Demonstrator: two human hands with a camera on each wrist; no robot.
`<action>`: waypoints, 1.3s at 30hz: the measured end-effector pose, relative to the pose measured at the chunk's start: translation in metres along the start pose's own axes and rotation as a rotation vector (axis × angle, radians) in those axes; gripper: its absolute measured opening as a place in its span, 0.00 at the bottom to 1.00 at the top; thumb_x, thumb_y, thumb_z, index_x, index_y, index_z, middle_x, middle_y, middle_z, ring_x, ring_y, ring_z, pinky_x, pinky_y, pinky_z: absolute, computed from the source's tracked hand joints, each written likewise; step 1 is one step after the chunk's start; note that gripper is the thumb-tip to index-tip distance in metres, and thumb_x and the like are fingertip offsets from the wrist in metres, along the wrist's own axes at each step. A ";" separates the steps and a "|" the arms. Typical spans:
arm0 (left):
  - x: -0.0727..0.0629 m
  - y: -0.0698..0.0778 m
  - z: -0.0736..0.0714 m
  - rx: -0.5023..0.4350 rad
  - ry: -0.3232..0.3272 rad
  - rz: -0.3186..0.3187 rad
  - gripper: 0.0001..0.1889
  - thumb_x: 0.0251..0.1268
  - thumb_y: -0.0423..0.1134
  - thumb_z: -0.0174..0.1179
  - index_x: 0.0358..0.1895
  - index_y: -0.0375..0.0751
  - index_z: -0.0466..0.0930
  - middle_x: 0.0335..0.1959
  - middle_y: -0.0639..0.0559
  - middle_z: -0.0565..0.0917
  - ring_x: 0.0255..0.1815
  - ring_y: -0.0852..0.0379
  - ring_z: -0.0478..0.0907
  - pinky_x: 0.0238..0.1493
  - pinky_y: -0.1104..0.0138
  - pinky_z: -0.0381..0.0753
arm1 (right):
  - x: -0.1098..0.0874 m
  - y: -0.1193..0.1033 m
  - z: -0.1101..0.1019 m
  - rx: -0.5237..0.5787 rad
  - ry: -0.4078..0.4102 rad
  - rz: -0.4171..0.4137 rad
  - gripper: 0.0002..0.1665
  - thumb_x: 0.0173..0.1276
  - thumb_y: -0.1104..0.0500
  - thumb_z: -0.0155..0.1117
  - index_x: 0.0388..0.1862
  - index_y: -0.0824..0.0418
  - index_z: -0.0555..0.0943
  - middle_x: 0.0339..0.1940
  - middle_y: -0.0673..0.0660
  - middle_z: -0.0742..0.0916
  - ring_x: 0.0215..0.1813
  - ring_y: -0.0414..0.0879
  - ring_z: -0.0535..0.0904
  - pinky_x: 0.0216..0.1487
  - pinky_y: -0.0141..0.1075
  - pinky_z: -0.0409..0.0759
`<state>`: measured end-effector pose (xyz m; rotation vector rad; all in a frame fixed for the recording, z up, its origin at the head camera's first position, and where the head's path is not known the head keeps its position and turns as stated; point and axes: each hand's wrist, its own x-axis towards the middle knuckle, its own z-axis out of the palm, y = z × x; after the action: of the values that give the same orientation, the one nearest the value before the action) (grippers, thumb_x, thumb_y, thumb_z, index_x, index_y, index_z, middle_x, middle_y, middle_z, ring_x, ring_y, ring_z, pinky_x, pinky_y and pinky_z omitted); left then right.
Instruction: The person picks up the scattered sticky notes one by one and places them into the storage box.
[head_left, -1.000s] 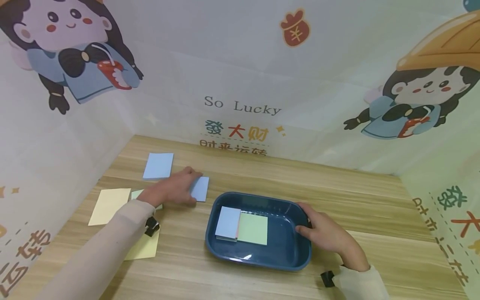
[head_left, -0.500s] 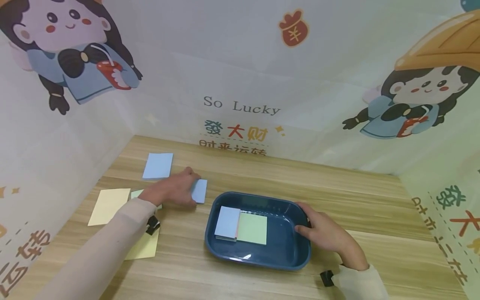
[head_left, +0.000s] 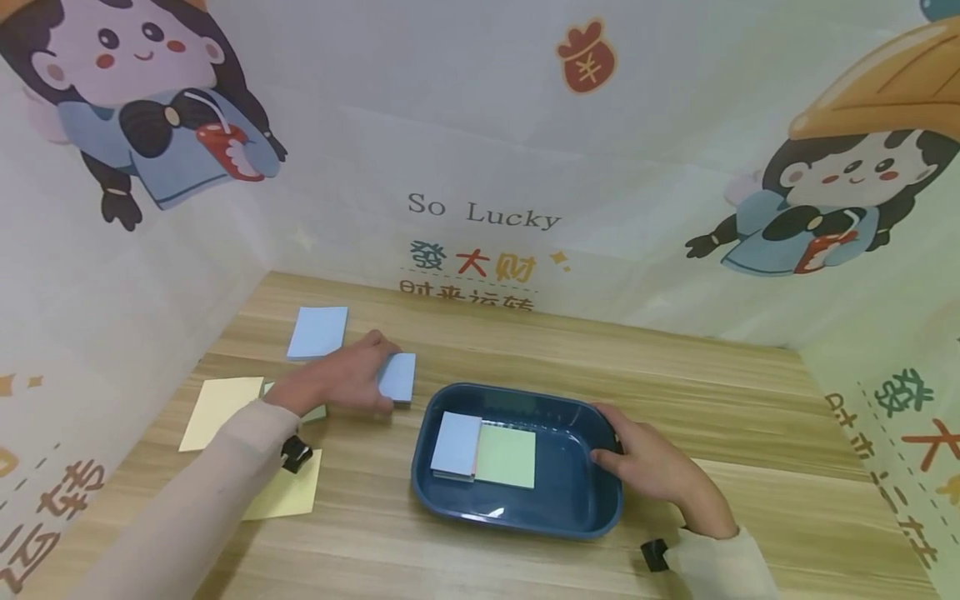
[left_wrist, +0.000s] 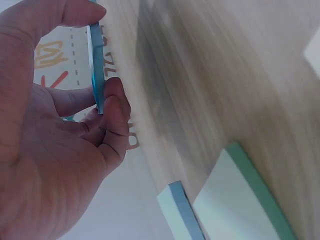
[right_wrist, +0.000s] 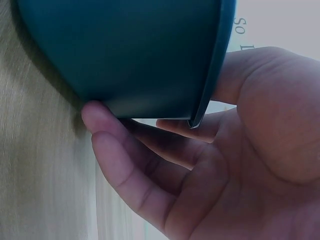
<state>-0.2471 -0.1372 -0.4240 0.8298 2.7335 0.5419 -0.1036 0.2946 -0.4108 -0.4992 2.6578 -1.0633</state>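
Note:
My left hand (head_left: 352, 375) pinches a small blue sticky note pad (head_left: 398, 377) between thumb and fingers, left of the tray. Edge-on in the left wrist view, the same pad (left_wrist: 98, 67) spans from thumb to curled fingers above the wooden table. My right hand (head_left: 648, 458) grips the right end of a dark blue rectangular tray (head_left: 570, 525), thumb over the rim. Its fingers lie against the tray's outer wall (right_wrist: 125, 55) in the right wrist view. Inside the tray, a blue-topped stack of pads (head_left: 456, 443) sits left of a green sticky note pad (head_left: 507, 456).
Another blue pad (head_left: 318, 332) lies at the table's back left. Pale yellow notes (head_left: 217, 408) and a yellow note (head_left: 288, 492) lie nearer on the left, with a green pad (head_left: 315, 412) partly hidden by my left arm. Printed cloth walls (head_left: 480, 150) enclose the table.
The left hand has shifted only slightly with the blue pad, which dipped a little toward me and then rose back. My right hand and the tray stay in place.

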 end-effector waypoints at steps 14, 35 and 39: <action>-0.021 0.011 -0.006 -0.072 0.052 0.096 0.47 0.50 0.45 0.79 0.75 0.27 0.73 0.61 0.38 0.76 0.48 0.48 0.79 0.46 0.58 0.87 | -0.001 0.000 0.000 -0.005 0.003 -0.007 0.38 0.78 0.64 0.68 0.80 0.76 0.65 0.64 0.76 0.85 0.59 0.70 0.88 0.55 0.57 0.90; -0.040 0.065 -0.002 -0.140 0.029 0.258 0.40 0.57 0.41 0.78 0.73 0.31 0.75 0.60 0.46 0.75 0.48 0.54 0.76 0.47 0.64 0.84 | 0.000 0.004 0.001 0.021 -0.003 -0.018 0.39 0.78 0.65 0.68 0.80 0.77 0.64 0.64 0.76 0.85 0.59 0.69 0.88 0.53 0.55 0.91; -0.040 0.075 0.001 -0.114 0.010 0.284 0.42 0.56 0.41 0.78 0.75 0.31 0.74 0.61 0.46 0.75 0.49 0.54 0.77 0.48 0.64 0.84 | 0.000 0.004 0.001 0.018 -0.003 -0.018 0.39 0.78 0.65 0.68 0.80 0.77 0.64 0.64 0.76 0.85 0.58 0.69 0.88 0.53 0.55 0.91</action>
<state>-0.1778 -0.1015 -0.3894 1.1959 2.5795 0.7502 -0.1040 0.2966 -0.4146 -0.5216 2.6443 -1.0894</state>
